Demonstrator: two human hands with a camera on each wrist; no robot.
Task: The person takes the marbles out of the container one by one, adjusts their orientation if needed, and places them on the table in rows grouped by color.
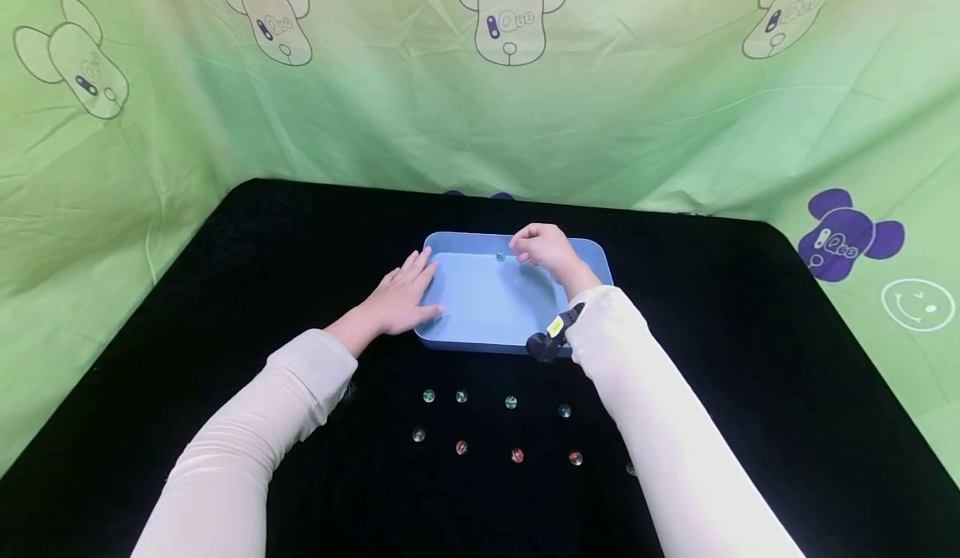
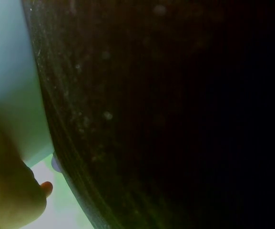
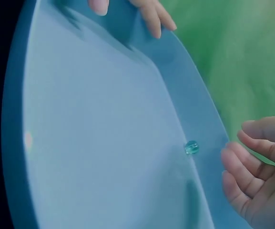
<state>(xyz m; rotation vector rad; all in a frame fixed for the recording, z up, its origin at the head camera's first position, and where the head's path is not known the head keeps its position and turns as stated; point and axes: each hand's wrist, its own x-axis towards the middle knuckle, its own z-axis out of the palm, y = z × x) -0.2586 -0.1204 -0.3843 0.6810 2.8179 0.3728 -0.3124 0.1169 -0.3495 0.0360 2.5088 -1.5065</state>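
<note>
A blue rectangular tray (image 1: 480, 300) with a raised rim sits on the black table. Inside, one green-blue glass marble (image 3: 191, 147) lies against the far wall. My left hand (image 1: 405, 296) rests on the tray's left rim, fingers spread. Over the far right part of the tray is my right hand (image 1: 545, 248), its fingers loosely bent and nothing visible between them. It is just right of the marble. In the right wrist view, that hand's fingertips (image 3: 228, 152) come near the far rim. The left wrist view is mostly dark, with part of a hand (image 2: 13, 191) at lower left.
In front of the tray, several glass marbles stand in two rows: green and bluish ones such as this green marble (image 1: 511, 402) behind, and mostly reddish ones such as this red marble (image 1: 517, 455) nearer. A green curtain (image 1: 405, 125) hangs behind the table.
</note>
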